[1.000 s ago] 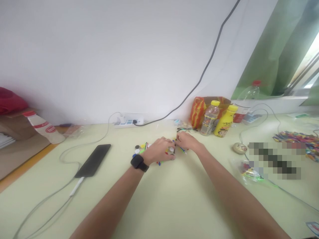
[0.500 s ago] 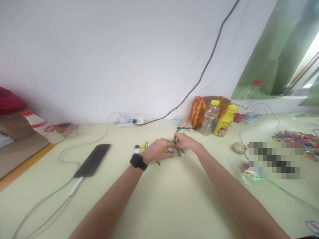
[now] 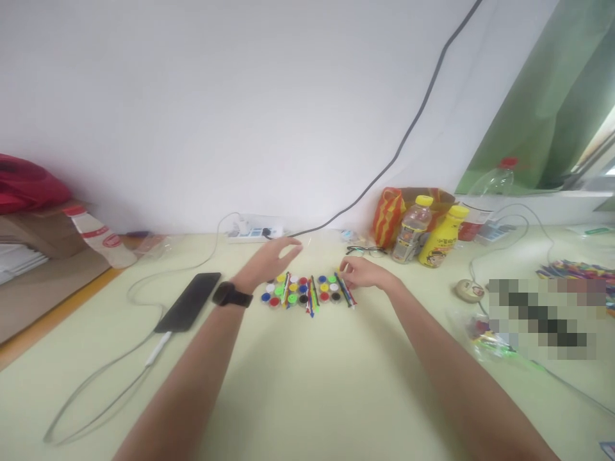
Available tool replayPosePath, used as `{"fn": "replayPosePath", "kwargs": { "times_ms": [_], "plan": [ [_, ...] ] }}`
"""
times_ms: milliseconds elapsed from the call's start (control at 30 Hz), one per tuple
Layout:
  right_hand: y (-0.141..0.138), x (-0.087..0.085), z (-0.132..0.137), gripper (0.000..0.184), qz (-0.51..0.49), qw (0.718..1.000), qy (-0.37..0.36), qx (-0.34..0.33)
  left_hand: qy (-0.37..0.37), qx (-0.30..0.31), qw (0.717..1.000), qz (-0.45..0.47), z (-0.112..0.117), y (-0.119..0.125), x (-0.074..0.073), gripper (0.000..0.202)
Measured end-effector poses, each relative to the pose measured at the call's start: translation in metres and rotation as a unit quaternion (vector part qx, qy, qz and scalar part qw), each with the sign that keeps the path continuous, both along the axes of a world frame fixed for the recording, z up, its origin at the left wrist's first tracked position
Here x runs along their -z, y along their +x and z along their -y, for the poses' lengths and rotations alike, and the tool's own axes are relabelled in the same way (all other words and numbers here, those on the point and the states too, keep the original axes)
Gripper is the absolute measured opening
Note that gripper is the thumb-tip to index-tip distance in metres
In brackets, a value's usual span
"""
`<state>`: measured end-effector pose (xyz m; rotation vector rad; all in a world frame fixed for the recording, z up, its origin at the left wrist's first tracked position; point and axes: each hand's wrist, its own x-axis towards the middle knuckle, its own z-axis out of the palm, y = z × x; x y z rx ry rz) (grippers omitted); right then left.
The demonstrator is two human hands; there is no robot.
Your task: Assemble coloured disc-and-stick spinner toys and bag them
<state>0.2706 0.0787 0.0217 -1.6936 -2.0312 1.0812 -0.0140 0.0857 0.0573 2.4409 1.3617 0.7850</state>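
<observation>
Rows of small coloured paint pots point(image 3: 298, 291) lie on the pale green table point(image 3: 317, 378), with several thin coloured brushes point(image 3: 312, 296) laid between them. My left hand point(image 3: 269, 259), a black watch on its wrist, hovers above and behind the pots with its fingers stretched out and nothing in it. My right hand point(image 3: 361, 272) rests at the right end of the pots, fingers curled in a pinch beside the brushes point(image 3: 344, 291) there; what it pinches is too small to make out.
A black phone point(image 3: 188, 310) on a white cable lies at the left. A power strip point(image 3: 254, 234) sits by the wall. Glasses point(image 3: 361, 251), two bottles point(image 3: 430, 240) and an orange bag point(image 3: 389, 218) stand at the back right. A plastic bag of coloured bits point(image 3: 485, 336) lies at the right.
My left hand has lifted off the pots and moved back and left, opening and uncovering the rows. The right hand stays at the right end. The camera has shifted slightly.
</observation>
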Motion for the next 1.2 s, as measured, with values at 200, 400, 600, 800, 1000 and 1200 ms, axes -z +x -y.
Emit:
{"fn": "replayPosePath", "kwargs": {
  "times_ms": [200,400,600,800,1000,1200],
  "plan": [
    [-0.002,0.006,0.009,0.009,-0.054,0.998,-0.01,0.022,-0.052,-0.037,0.996,-0.066,0.028,-0.045,0.038,0.061],
    [-0.01,0.027,0.026,0.009,-0.058,0.993,0.092,0.039,-0.03,-0.023,0.994,-0.101,0.049,-0.028,0.066,0.067],
    [-0.013,0.052,0.058,0.025,-0.09,0.975,0.2,0.021,0.013,-0.003,0.993,-0.114,0.045,-0.014,0.074,0.061],
    [-0.018,0.058,0.083,0.04,-0.088,0.971,0.22,0.029,0.021,-0.006,0.995,-0.098,0.048,-0.001,0.074,0.056],
    [-0.033,0.06,0.093,0.07,-0.092,0.98,0.164,0.068,0.008,-0.009,0.997,-0.08,0.049,0.012,0.072,0.059],
    [-0.032,0.058,0.095,0.083,-0.042,0.988,0.135,0.063,-0.022,-0.016,0.999,-0.046,0.048,-0.017,0.071,0.061]
  ]
}}
